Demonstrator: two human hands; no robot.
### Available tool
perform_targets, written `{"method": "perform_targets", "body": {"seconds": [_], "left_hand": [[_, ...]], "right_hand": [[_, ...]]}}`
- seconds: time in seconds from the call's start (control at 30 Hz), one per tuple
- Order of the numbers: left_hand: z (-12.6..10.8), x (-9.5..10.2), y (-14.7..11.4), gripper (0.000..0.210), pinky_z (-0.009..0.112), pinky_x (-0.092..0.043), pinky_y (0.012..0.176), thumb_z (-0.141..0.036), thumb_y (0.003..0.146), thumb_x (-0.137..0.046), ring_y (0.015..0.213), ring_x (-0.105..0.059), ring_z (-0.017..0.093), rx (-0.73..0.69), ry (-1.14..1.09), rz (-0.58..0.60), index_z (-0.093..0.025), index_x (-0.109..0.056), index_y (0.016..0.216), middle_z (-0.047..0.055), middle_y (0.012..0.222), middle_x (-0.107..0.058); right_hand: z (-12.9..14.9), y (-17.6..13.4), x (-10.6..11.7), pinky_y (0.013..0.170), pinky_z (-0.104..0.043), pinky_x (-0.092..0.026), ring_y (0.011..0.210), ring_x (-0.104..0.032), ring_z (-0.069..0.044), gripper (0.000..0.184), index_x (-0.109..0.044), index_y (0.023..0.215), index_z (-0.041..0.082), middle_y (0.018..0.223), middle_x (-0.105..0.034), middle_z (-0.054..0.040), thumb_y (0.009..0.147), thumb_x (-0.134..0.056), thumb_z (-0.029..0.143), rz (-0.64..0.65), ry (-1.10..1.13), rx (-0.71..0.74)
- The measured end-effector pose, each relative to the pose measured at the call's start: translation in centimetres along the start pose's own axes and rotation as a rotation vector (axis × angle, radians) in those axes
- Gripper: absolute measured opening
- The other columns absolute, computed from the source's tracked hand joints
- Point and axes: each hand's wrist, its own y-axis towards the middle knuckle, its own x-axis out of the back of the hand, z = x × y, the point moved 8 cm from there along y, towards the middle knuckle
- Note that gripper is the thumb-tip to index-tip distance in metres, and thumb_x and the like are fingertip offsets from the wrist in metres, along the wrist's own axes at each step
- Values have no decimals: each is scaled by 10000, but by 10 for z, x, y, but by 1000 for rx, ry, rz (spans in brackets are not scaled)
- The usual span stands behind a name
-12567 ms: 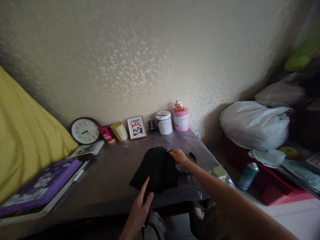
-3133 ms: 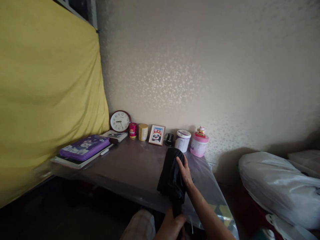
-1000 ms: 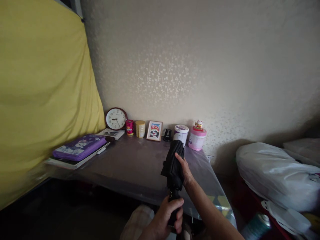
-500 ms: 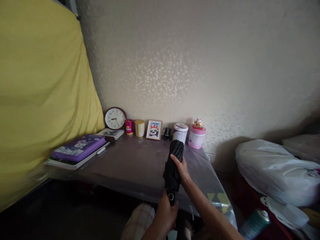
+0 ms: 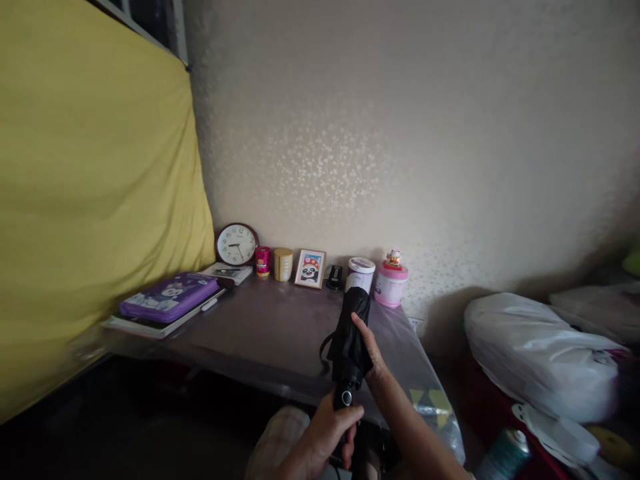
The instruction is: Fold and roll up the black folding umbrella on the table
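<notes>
A folded black umbrella [image 5: 350, 333] points away from me over the front of the table, its handle towards my lap. My left hand [image 5: 334, 423] is wrapped round the handle, just below a round silver-rimmed button. Higher up, my right hand [image 5: 369, 343] grips the folded canopy from the right side, thumb lying along the cloth. A loose black strap sticks out at the canopy's left. The fingers of my right hand behind the canopy are hidden.
On the table [image 5: 260, 333] against the wall stand a clock [image 5: 237, 244], a picture frame [image 5: 310, 269], a white tub [image 5: 360, 273] and a pink tub [image 5: 391, 285]. A purple case [image 5: 170, 297] lies left. White bags [image 5: 540, 353] and a spray can [image 5: 505, 453] are at right.
The umbrella has turned a little in my hands, and its strap now shows on the left. My left thumb has shifted across the handle below the button. The view has shifted slightly.
</notes>
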Motion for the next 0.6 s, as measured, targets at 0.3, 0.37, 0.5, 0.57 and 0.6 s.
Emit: {"method": "perform_targets", "body": {"seconds": [0.3,0.37,0.5,0.57,0.6], "left_hand": [[34,11,-8,336,237,-357,373,-226,782,-456,385,-526,144,-16,288,-222,-179,-471,1114,17,701,-617],[36,12,-8,378,266,-433,527,-200,786,-476,627,-647,215,-32,383,-259,-121,-464,1155,104,818,-661],[26,13,-14,388,275,-448,683,-190,801,-484,857,-661,247,-27,531,-248,-62,-472,1167,177,924,-681],[15,17,-21,355,264,-456,591,-259,823,-467,670,-674,213,-11,582,-208,-114,-500,1146,123,857,-704],[9,20,-24,347,268,-461,569,-331,825,-476,612,-668,210,-6,612,-186,-154,-528,1119,89,803,-711]], "right_hand": [[-16,-16,20,529,-274,-519,543,-617,-172,551,-585,1004,152,643,-658,10,612,-714,517,-133,-64,123],[-17,-19,25,554,-274,-522,573,-623,-175,561,-575,1021,163,659,-656,20,599,-730,498,-181,-79,141],[-18,-21,34,554,-276,-519,562,-610,-164,549,-575,996,159,658,-648,22,579,-748,472,-222,-69,141],[-19,-21,39,545,-280,-514,552,-607,-166,548,-585,982,151,645,-645,20,573,-744,478,-246,-61,126],[-20,-21,42,547,-283,-513,554,-610,-170,553,-591,978,146,637,-644,19,568,-742,485,-269,-59,119]]}}
